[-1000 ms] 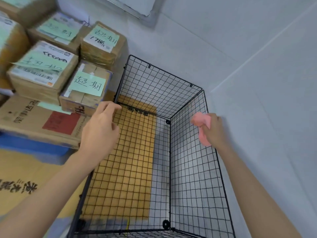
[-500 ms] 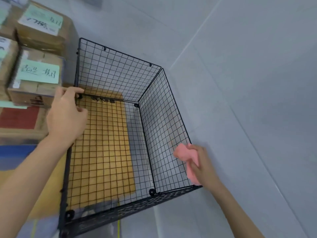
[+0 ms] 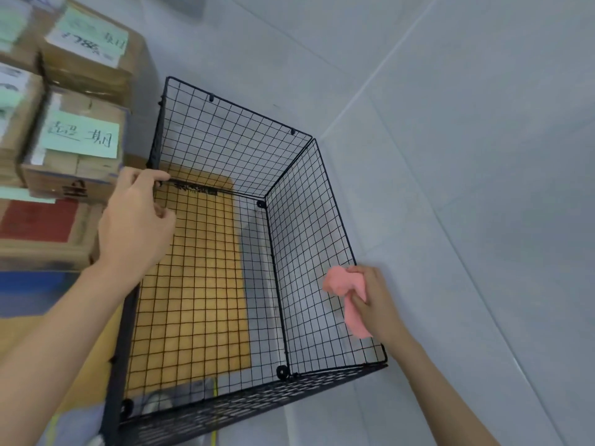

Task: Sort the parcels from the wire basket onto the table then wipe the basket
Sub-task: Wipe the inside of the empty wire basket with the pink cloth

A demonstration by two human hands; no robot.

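Note:
The black wire basket [image 3: 309, 239] stands open-topped with nothing inside; brown cardboard shows through its mesh floor. My left hand [image 3: 135, 220] grips the top rim of its left wall near the far corner. My right hand [image 3: 375, 304] holds a crumpled pink cloth [image 3: 346, 289] against the top edge of the right wall, toward the near end. Cardboard parcels [image 3: 77, 146] with pale green handwritten notes are stacked to the left of the basket.
A flat box with a red label [image 3: 38, 220] lies under the parcel stack, and a blue surface [image 3: 29, 291] lies below it. Pale grey tiled wall and floor [image 3: 467, 188] run behind and right of the basket.
My right hand with the pink cloth has slid along the right wall's top edge from the far end toward the near end. My left hand stays on the left rim. The view shifted.

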